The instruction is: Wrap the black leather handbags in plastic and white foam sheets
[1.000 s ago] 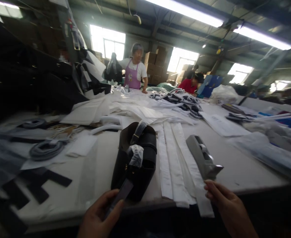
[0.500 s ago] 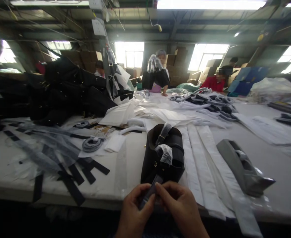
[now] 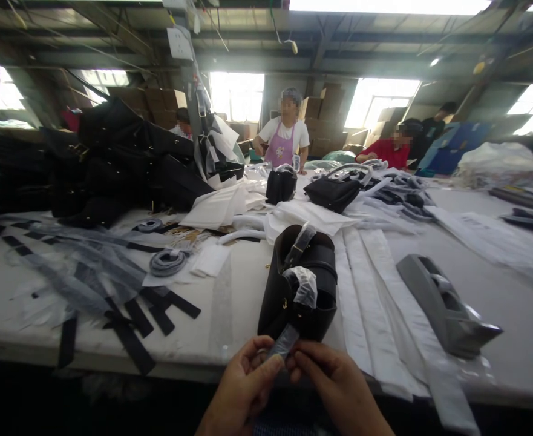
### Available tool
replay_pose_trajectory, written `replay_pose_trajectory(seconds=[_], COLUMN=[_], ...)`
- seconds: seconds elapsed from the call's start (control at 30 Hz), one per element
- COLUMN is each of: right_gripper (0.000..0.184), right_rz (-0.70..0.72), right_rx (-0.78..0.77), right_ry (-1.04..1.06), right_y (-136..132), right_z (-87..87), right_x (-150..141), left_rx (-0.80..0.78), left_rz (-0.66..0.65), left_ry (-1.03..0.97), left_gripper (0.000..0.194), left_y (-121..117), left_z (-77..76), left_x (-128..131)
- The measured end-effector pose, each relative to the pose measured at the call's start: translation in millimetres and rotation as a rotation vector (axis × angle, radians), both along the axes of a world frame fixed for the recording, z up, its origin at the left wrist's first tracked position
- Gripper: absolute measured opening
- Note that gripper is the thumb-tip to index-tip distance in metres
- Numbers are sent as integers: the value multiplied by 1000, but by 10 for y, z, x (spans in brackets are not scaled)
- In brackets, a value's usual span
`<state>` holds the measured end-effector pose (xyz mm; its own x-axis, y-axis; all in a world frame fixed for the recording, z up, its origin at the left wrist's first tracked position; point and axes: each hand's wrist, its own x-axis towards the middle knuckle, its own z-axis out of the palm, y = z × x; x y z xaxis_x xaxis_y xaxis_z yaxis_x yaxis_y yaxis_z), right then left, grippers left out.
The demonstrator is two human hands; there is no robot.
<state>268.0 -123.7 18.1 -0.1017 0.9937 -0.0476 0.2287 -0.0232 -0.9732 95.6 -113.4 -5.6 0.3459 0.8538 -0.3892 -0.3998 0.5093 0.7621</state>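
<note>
A black handbag (image 3: 300, 284) stands at the table's front edge, straight ahead of my hands. White plastic wrap covers its handle fittings, and small gold-coloured hardware shows on its side. A dark strap (image 3: 284, 340) wrapped in clear film sticks up between my hands at the near end of the bag. My left hand (image 3: 248, 381) is closed on it, thumb on top. With thumb and fingertips pressed together, my right hand (image 3: 327, 375) pinches the strap's right edge; its lower end is hidden by my fingers.
Film-wrapped dark straps (image 3: 89, 284) and a grey coil (image 3: 169, 262) lie to the left, before a heap of black bags (image 3: 112, 157). Right of the handbag are long white strips (image 3: 384, 309) and a grey tape dispenser (image 3: 447, 306). Across the table stands a co-worker (image 3: 284, 136) in a purple apron.
My fingers have shifted slightly on the strap, whose film-covered face now shows more. Across the table, the co-worker has put down the black bags that were held up.
</note>
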Motion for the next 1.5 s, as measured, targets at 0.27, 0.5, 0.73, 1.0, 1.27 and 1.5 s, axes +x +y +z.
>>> replay_pose_trajectory(seconds=[0.27,0.5,0.73,1.0,1.27,1.5], right_gripper=[32,25,20,28,61,50], right_rz=[-234,-170,-178,-45,100,-81], right_rx=[67,49,-29,-29,-292,-286], right_ry=[23,6,-5,39,742,568], right_y=[48,102,122,118,3,129], right_z=[-261,-194,-76,-55,-185,-91], right_x=[-221,-241,-277,-169,-163,-470], left_rx=[-116,-157,-157,-124,-10,4], left_rz=[-113,-178,-288,-229,-163,-164], left_ry=[-102,-105,-107,-95,-35,-15], left_gripper=[42,44,44,45,42,58], left_y=[12,103,65,71,17,-1], left_z=[103,147,148,87,103,130], left_x=[-38,-83,-33,-38,-32,47])
